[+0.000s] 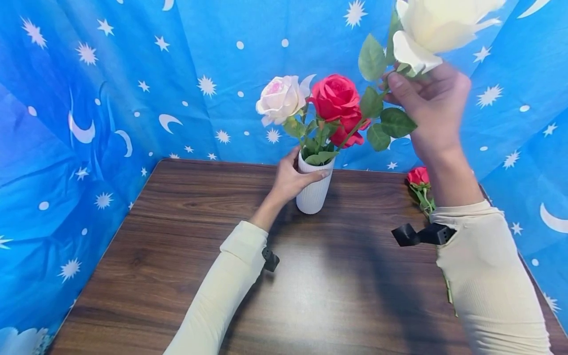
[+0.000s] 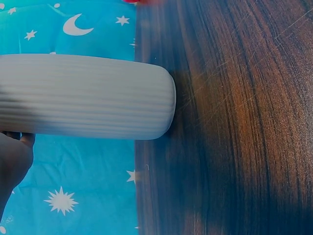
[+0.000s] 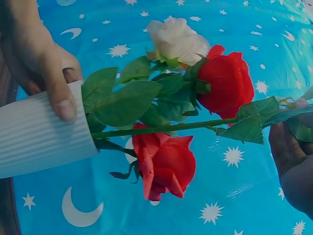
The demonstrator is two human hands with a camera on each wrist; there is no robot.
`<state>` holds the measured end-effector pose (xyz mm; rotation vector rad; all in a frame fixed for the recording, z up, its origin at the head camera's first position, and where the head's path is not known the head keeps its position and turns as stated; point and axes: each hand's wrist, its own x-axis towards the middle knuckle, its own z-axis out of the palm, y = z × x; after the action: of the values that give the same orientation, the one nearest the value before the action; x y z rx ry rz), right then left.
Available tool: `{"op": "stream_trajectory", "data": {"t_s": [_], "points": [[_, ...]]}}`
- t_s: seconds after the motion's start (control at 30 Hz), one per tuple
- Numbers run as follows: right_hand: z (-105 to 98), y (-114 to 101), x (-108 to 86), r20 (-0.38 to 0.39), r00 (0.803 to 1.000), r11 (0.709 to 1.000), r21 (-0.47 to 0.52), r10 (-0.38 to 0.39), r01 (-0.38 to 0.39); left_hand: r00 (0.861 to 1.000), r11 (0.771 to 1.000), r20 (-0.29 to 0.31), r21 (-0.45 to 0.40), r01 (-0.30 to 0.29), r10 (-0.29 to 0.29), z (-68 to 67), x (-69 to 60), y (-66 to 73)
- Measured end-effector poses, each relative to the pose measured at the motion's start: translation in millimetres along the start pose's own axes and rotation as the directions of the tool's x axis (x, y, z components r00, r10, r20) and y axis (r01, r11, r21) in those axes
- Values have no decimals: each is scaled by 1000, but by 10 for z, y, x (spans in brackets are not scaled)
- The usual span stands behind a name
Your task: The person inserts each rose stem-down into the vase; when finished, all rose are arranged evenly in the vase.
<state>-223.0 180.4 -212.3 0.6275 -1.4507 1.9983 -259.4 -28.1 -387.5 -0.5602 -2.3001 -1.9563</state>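
Note:
My left hand (image 1: 293, 175) grips a white ribbed vase (image 1: 312, 197) near its rim, thumb across the front. In the vase stand a pale pink rose (image 1: 280, 100), a red rose (image 1: 336, 97) and a lower red rose (image 1: 347, 132). My right hand (image 1: 437, 108), raised at the right, pinches a large cream-white rose (image 1: 443, 27) just below its bloom. In the right wrist view that rose's leafy stem (image 3: 195, 125) slants into the vase mouth; its lower end is hidden inside. The left wrist view shows the vase's ribbed side (image 2: 98, 98) and base.
Another red rose (image 1: 418, 176) lies on the wooden table (image 1: 177, 246) at the right, partly hidden by my right forearm. A blue cloth (image 1: 213, 39) with white stars and moons hangs behind the table and along its sides.

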Motion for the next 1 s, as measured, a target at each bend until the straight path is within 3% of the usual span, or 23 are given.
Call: {"op": "stream_trajectory", "data": {"t_s": [0.43,0.73,0.87,1.0], "points": [[-46,222,-122,119,993,984,-172,-18,39,1000,1000,-5,-24,5,-5,5,6,-5],[-82,393,-190,89,994,983,-181,58,-41,1000,999,-1,-40,-2,2,5,13,-5],[-83,457,-236,90,989,966,-245,113,-88,1000,999,0,-54,-5,5,0,16,-15],[-71,538,-298,83,985,926,-360,153,-114,1000,999,-1,-42,-10,10,-6,9,-18]]}}
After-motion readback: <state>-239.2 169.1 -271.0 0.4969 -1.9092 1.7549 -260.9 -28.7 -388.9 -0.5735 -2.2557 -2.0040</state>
